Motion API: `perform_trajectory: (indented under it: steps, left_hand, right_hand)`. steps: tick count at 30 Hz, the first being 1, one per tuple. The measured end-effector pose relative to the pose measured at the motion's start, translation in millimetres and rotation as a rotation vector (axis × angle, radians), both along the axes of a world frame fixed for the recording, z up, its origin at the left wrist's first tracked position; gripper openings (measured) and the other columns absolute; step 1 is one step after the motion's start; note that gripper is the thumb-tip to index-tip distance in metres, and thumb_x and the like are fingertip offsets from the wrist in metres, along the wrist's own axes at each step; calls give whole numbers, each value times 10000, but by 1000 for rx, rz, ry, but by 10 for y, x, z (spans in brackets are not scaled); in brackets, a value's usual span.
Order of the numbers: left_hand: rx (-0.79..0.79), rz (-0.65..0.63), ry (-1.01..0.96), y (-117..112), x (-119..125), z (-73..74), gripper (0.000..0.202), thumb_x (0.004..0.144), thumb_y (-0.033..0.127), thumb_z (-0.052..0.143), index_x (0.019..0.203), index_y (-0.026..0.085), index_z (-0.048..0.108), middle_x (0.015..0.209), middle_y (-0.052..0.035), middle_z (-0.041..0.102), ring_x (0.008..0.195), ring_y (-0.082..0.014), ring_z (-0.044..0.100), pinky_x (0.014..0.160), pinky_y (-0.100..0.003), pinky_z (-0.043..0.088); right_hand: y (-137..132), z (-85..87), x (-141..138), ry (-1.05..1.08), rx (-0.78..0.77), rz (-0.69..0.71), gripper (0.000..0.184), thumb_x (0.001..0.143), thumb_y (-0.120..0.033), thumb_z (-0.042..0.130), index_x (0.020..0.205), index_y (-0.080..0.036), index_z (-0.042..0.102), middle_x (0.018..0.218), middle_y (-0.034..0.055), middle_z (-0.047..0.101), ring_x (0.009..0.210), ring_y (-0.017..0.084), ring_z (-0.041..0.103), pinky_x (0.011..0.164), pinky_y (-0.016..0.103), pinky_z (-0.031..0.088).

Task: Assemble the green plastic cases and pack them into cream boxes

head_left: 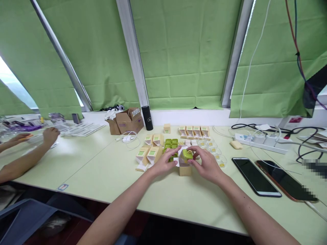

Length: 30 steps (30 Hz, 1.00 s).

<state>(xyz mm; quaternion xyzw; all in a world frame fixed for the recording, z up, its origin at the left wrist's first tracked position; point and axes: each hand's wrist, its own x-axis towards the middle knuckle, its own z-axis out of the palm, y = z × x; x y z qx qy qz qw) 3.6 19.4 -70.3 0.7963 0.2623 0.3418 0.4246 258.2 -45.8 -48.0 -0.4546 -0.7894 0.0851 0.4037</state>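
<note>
My right hand (205, 163) pinches a small container with a glossy green lid (187, 154) between thumb and fingers. The container is just over an open small cardboard box (185, 171), its lower part at the box mouth. At the box's left side, my left hand (166, 162) has its thumb and fingers closed on the white flap. Several green cups (170, 143) stand in rows behind my hands. Beside my left hand are several opened tan boxes with green labels (152, 153). Clear domed pieces with yellow centres (216, 150) lie beyond my right hand.
Farther back stand more small boxes (196, 132), a black bottle (147, 118) and an open carton (127, 121). To the right lie two phones (256, 177), a power strip (263, 143) and cables. A co-worker's hands (50, 135) are at the far left.
</note>
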Motion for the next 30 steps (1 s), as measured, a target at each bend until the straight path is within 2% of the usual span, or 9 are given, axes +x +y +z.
perform_trajectory:
  steps: [7,14,20,30]
  left_hand:
    - [23,26,30,-9,-1,10,680,966,373,702,1607,324,480,1692,-79,443,1543,-376,391,1288,-574,278]
    - [23,29,27,-14,8,18,701,950,321,700,1613,297,473,1645,-107,492,1505,-367,433,1275,-569,303]
    - [32,23,14,-15,15,17,681,949,307,701,1598,312,496,1652,-93,492,1520,-364,416,1287,-585,283]
    - [8,19,21,8,11,-10,692,965,333,696,1617,301,465,1662,-109,472,1528,-371,412,1285,-586,288]
  right_hand:
    - [-28,6,-22,-1,10,-1,274,953,-286,650,1211,-273,559,1062,22,759,910,245,727,845,394,491]
    - [-54,10,-46,-45,9,14,209,956,-305,613,1149,-257,549,976,31,724,869,257,674,816,399,463]
    - [-54,12,-66,-58,29,89,177,958,-290,596,1128,-261,553,990,41,716,856,249,646,827,403,454]
    - [-42,-26,-95,-83,49,105,150,974,-276,578,1123,-256,592,1025,46,713,902,249,635,827,382,433]
